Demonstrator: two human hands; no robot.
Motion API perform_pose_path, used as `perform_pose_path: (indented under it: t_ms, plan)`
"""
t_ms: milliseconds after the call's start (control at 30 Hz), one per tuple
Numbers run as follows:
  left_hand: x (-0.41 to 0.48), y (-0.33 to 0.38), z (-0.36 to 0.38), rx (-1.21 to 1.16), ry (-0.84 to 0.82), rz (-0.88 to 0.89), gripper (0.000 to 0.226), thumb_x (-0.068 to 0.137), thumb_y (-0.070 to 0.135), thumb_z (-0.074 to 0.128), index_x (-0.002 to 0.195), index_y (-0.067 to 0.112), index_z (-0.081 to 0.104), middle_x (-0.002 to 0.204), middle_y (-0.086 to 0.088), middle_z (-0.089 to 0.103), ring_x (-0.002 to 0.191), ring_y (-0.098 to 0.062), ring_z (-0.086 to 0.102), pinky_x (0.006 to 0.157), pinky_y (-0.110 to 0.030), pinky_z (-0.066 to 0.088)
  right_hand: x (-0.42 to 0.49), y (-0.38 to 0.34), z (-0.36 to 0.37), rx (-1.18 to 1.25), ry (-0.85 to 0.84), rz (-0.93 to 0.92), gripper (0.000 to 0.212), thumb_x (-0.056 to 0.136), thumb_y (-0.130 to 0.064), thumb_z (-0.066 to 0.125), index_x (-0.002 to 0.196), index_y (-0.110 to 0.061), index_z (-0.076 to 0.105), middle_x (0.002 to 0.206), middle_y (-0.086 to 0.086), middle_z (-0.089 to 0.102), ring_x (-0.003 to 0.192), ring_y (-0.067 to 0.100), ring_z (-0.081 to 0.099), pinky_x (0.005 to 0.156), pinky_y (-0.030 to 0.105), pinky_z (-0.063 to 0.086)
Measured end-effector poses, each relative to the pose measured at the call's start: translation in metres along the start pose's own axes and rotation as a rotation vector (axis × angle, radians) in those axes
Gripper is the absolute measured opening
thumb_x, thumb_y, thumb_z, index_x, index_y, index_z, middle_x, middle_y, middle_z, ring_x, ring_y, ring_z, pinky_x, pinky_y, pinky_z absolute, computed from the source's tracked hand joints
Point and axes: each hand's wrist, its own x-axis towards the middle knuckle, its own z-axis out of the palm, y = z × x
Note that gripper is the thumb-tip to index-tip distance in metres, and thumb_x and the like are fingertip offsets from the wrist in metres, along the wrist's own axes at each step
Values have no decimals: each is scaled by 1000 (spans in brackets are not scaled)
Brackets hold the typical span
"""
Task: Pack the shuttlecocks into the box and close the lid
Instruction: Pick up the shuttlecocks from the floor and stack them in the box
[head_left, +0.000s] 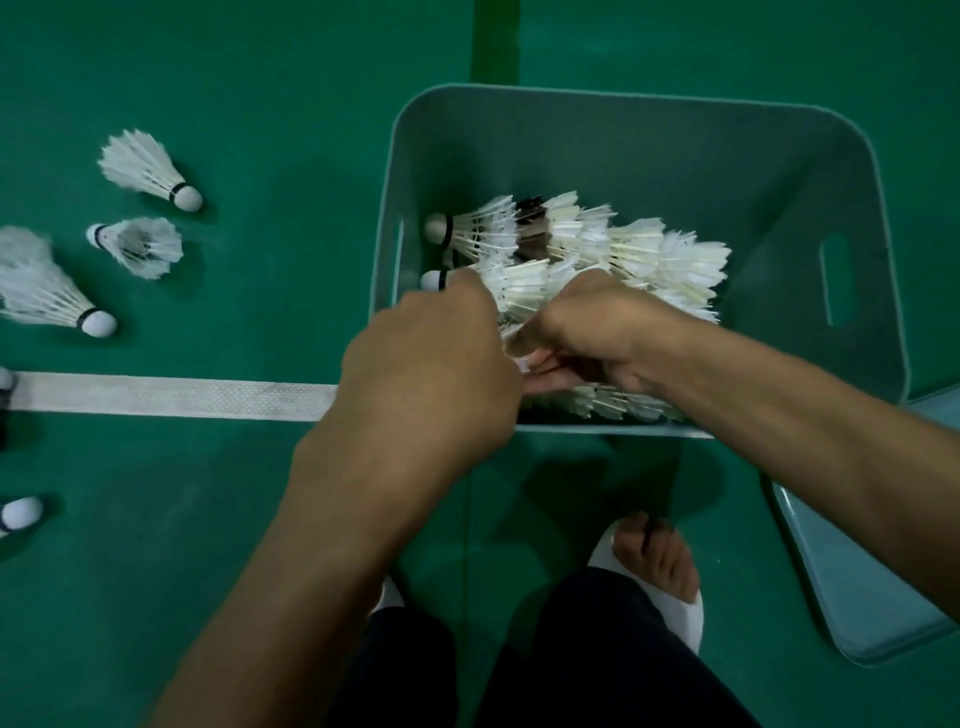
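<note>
A teal plastic box (769, 156) stands open on the green court floor. Inside lie rows of nested white feather shuttlecocks (613, 244), corks pointing left. My left hand (436, 364) and my right hand (602, 327) meet over the box's near left corner, both closed on a stack of shuttlecocks (524, 291) lying in the box. My fingertips are hidden among the feathers. Loose shuttlecocks lie on the floor at the left: one (150, 169) far, one (135, 247) below it, one (47, 296) nearer the edge. The teal lid (857, 582) lies on the floor at the right.
A white court line (171, 396) runs across the floor left of the box. Another cork tip (20, 512) shows at the left edge. My legs and a foot in a white slipper (660, 571) are at the bottom, close to the box.
</note>
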Motion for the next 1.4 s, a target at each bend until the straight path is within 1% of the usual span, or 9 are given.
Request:
perform_pose_path:
  t_ms: [167, 267, 467, 633, 767, 900, 1133, 1267, 1400]
  plan:
    - [18, 2, 8, 137, -275, 31, 53, 96, 18, 52, 145, 13, 32, 127, -19, 57, 97, -34, 50, 80, -39, 38, 7, -8, 7, -80, 32, -6, 12, 88, 14, 63, 100, 13, 62, 93, 26, 67, 46, 20, 69, 45, 24, 56]
    - [30, 1, 15, 161, -403, 16, 59, 98, 21, 54, 151, 11, 30, 142, -17, 53, 123, -37, 55, 95, -43, 44, 8, -4, 11, -226, 75, -115, 10, 93, 8, 63, 93, 16, 69, 79, 20, 69, 41, 12, 65, 43, 20, 53]
    - [30, 2, 13, 105, -353, 11, 47, 96, 20, 55, 141, 11, 44, 132, -12, 60, 119, -33, 60, 86, -37, 46, 6, -1, 16, -776, 216, -464, 31, 93, -12, 68, 62, -13, 75, 38, -5, 55, 30, 4, 49, 33, 9, 30]
    - [10, -1, -4, -46, -190, 91, 14, 94, 11, 54, 104, 14, 45, 76, 2, 34, 75, -21, 43, 72, -33, 38, -14, -16, 13, -933, 242, -461, 27, 77, 1, 63, 53, -7, 72, 39, 6, 61, 31, 10, 58, 37, 15, 39]
    - [-18, -19, -25, -176, 99, 155, 25, 90, 7, 46, 113, 15, 51, 85, -1, 50, 78, -26, 52, 74, -38, 45, -34, -36, 3, -837, 278, -458, 34, 90, -26, 74, 61, -8, 75, 51, 5, 70, 41, 15, 67, 58, 29, 59]
    - [-32, -67, -39, -457, 380, 176, 37, 90, 1, 51, 116, 23, 64, 108, 7, 70, 90, -15, 64, 81, -31, 51, -66, -46, 0, -660, 420, -599, 35, 93, -38, 69, 67, -15, 77, 49, -7, 68, 34, 3, 57, 46, 16, 42]
    - [-33, -198, 17, -841, 637, -255, 22, 89, 6, 61, 95, 24, 71, 90, 8, 75, 73, -21, 68, 60, -26, 48, -106, -44, 127, -238, 251, -1099, 28, 89, -21, 69, 63, -13, 72, 54, 1, 68, 41, 7, 57, 45, 27, 48]
    - [-63, -270, 60, -799, 873, -593, 16, 83, 6, 62, 95, 16, 68, 92, 0, 73, 70, -8, 65, 70, -35, 57, -69, -27, 231, -548, 20, -1055, 23, 85, -29, 70, 66, -15, 73, 58, -5, 69, 51, 9, 63, 54, 30, 53]
    - [-82, -325, 90, -412, 883, -832, 49, 68, 12, 71, 117, 13, 63, 123, -19, 56, 111, -41, 53, 96, -48, 44, 2, -16, 285, -903, -16, -931, 17, 84, -29, 64, 84, -17, 77, 81, -1, 77, 80, 24, 72, 74, 36, 59]
